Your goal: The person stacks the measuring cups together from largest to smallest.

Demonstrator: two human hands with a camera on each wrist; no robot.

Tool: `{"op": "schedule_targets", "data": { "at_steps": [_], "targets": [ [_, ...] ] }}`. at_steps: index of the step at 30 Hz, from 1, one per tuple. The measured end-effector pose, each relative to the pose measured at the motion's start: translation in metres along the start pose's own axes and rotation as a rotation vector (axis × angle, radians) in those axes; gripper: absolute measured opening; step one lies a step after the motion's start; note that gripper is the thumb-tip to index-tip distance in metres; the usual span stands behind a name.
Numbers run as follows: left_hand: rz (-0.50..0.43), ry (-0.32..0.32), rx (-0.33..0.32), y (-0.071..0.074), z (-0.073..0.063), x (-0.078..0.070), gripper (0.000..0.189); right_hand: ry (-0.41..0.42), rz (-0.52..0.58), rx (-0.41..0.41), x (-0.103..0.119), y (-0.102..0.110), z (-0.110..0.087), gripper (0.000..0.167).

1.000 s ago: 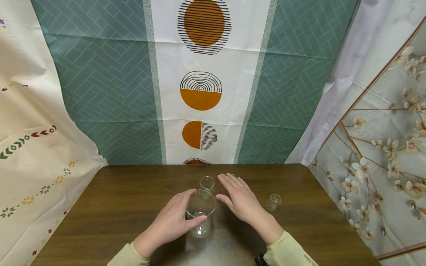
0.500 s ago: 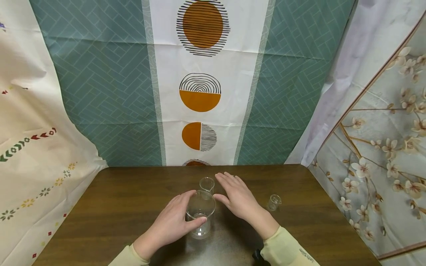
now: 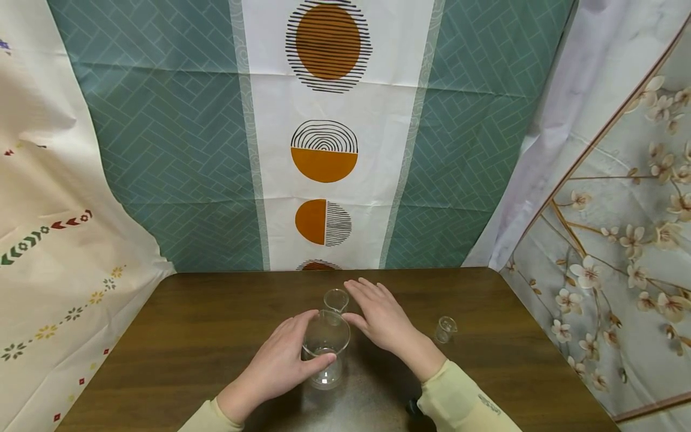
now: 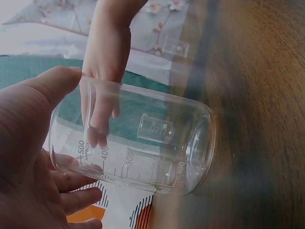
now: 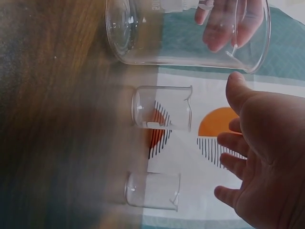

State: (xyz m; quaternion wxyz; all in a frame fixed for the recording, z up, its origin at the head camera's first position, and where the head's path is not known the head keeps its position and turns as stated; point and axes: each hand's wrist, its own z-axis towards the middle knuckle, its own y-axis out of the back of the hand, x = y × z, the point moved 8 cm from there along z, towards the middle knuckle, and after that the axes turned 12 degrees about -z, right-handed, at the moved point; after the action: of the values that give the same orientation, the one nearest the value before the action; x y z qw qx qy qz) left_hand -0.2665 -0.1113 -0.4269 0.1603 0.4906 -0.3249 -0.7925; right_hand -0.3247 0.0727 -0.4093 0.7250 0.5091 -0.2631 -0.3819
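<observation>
Glass graduated beaker (image 3: pixel 330 343) at lower centre, gripped by the left hand (image 3: pixel 282 357), could tip if the right hand (image 3: pixel 379 315), fingers outstretched, knocks its rim.

The left hand (image 3: pixel 278 357) and right hand (image 3: pixel 380 315) were bare, below a pale yellow-green left sleeve (image 3: pixel 212 418) and a matching right sleeve (image 3: pixel 453 396). The latter bore a dark print (image 3: pixel 489 404), too small to read, and a black piece (image 3: pixel 412 409) showed beside it near the wrist

- Left hand (image 4: pixel 40 138) holds the large beaker (image 4: pixel 125 138) near its rim
- Beaker upright on the tabletop (image 4: pixel 262 109)
- Smaller beakers (image 4: pixel 156 129) seen through it, farther off
- Right hand (image 4: pixel 106 52) and tiny beaker (image 4: pixel 176 46) toward the right
</observation>
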Motion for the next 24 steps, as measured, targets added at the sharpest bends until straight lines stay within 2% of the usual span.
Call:
{"op": "schedule_targets", "data": {
  "at_steps": [13,24],
  "targets": [
    [-0.007,-0.012,-0.001,0.0,-0.002,0.0,0.09,-0.028,-0.005,0.057,-0.001,-0.013,0.008,0.07],
    [0.0,-0.015,0.001,0.001,-0.002,-0.003,0.091,-0.011,-0.027,0.064,0.001,-0.018,0.016,0.069]
  ]
}}
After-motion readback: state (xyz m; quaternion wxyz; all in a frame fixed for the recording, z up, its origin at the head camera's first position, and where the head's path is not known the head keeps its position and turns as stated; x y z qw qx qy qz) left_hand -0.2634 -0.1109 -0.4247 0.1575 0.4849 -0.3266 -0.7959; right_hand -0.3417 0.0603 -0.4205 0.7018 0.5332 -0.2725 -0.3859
